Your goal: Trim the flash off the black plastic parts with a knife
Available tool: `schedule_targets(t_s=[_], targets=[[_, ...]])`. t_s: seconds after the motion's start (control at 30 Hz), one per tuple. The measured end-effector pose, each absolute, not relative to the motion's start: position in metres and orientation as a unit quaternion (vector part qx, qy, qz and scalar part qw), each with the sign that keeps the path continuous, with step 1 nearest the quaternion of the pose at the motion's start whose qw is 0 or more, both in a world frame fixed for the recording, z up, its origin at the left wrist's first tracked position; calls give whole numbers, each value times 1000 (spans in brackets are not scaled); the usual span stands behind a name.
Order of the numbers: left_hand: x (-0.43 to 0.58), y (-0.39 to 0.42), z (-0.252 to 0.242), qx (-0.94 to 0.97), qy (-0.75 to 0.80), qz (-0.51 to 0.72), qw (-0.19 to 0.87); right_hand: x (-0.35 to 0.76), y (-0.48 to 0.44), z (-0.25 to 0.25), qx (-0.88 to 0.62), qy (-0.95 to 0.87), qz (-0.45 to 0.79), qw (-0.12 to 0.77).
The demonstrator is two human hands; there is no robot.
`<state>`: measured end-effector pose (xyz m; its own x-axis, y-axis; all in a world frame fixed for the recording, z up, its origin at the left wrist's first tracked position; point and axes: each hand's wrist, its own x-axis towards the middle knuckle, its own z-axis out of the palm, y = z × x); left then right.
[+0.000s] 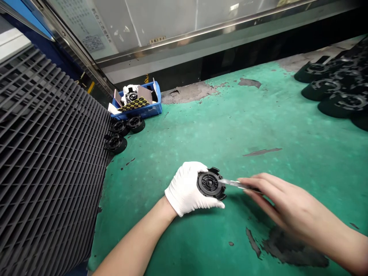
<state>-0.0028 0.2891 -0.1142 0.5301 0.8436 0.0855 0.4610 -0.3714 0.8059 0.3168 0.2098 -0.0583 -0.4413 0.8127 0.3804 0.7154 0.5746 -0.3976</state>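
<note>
On the far left of the green bench [198,138], a blue bin [151,111] holds a yellow sheet [133,104] with black dots and a round black piece [132,96]. Your white-gloved left hand [188,188] grips a black disc [209,184] with rings and a bumpy edge, near the middle, while your bare right hand [287,203] pinches a thin silver tool [233,183], its tip by the disc's right side.

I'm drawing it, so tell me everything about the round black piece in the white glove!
The round black piece looks like plastic, with raised rings and ribs around its centre and tabs jutting from its rim. Its patterned face is turned toward the camera, over the green tabletop. The gloved left grip holds its edge; a thin tool reaches its right side, perhaps touching.
</note>
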Motion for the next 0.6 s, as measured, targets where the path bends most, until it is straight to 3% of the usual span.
schedule_targets(t_s=[0.27,0.47,0.6], targets=[[-11,280,-148,830,349,284,329,316,180,-57,-491,-831,73,252],[-8,286,-130,847,374,216,309,321,185,-59,-464,-858,61,212],[-1,293,-115,867,312,178,344,318,179,-59,-467,-859,71,199]])
